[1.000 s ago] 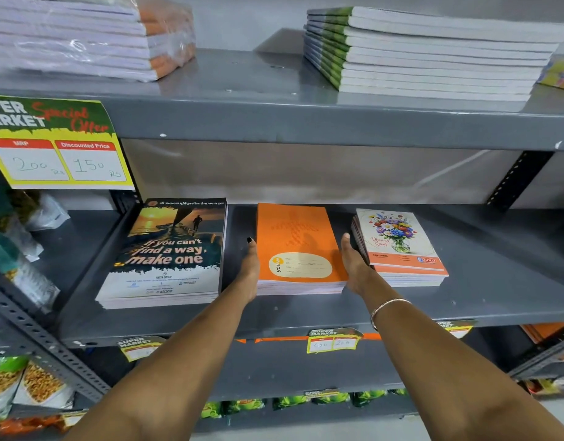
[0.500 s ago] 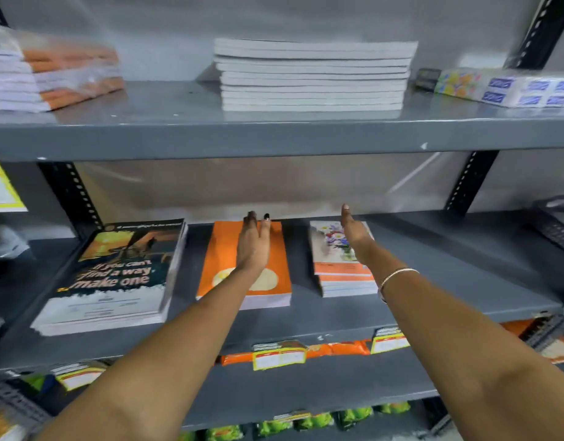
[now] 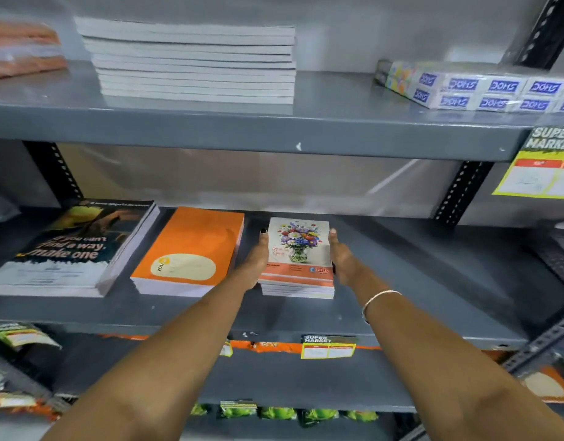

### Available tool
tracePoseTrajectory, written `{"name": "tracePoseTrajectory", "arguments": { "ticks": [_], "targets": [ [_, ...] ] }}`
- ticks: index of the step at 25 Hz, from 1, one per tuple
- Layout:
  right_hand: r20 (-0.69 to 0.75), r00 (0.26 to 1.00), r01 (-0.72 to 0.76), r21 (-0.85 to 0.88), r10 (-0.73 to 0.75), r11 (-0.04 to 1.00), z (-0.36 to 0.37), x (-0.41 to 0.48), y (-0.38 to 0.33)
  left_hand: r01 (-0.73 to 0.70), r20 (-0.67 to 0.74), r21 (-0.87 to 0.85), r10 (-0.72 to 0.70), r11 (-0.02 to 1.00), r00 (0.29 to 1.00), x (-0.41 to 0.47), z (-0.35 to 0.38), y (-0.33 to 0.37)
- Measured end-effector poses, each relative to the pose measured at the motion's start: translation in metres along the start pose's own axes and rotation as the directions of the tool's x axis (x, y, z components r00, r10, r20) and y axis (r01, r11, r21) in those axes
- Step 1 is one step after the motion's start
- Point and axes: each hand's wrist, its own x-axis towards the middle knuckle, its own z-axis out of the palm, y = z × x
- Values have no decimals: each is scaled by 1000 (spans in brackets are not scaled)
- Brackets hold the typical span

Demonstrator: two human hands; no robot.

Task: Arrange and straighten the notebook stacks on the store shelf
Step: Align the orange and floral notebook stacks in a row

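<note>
On the grey middle shelf (image 3: 401, 281) lie three stacks. A small stack of flower-cover notebooks (image 3: 298, 249) sits in the middle, squared up. My left hand (image 3: 256, 259) presses flat against its left side and my right hand (image 3: 342, 259) against its right side, so both hands clamp the stack. To its left lies the orange notebook stack (image 3: 191, 246), slightly skewed. Further left is a stack of dark notebooks with the words "make one" (image 3: 67, 246), also turned at an angle.
The upper shelf (image 3: 242, 128) carries a tall white notebook stack (image 3: 194, 62), wrapped orange packs (image 3: 22, 49) at left and blue-labelled boxes (image 3: 484, 87) at right. Price tags (image 3: 328, 346) hang on the shelf front. Snack packets (image 3: 274, 412) fill the shelf below.
My hands left the orange stack and moved right onto the flower-cover stack, one on each side. The flower stack now looks squared. The view shifted right.
</note>
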Motion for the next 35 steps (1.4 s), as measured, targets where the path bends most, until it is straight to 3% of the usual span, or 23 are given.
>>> {"name": "tracePoseTrajectory", "arguments": {
  "ticks": [4,7,11,21,35],
  "targets": [
    [9,999,-51,79,50,996,0,4,2,-12,-10,-35,12,999,1000,-6,4,-3],
    [1,996,-91,134,92,987,-1,4,6,20,86,-100,-11,995,996,1,4,-8],
    [-3,995,-98,195,101,976,5,0,9,19,89,-201,-1,979,996,5,1,-16],
    [-9,996,-84,278,90,957,5,-3,14,50,110,-237,-24,970,994,8,-4,-21],
    [17,992,-124,231,124,965,3,8,16,98,122,-309,-62,946,991,17,-6,-24]
  ]
}}
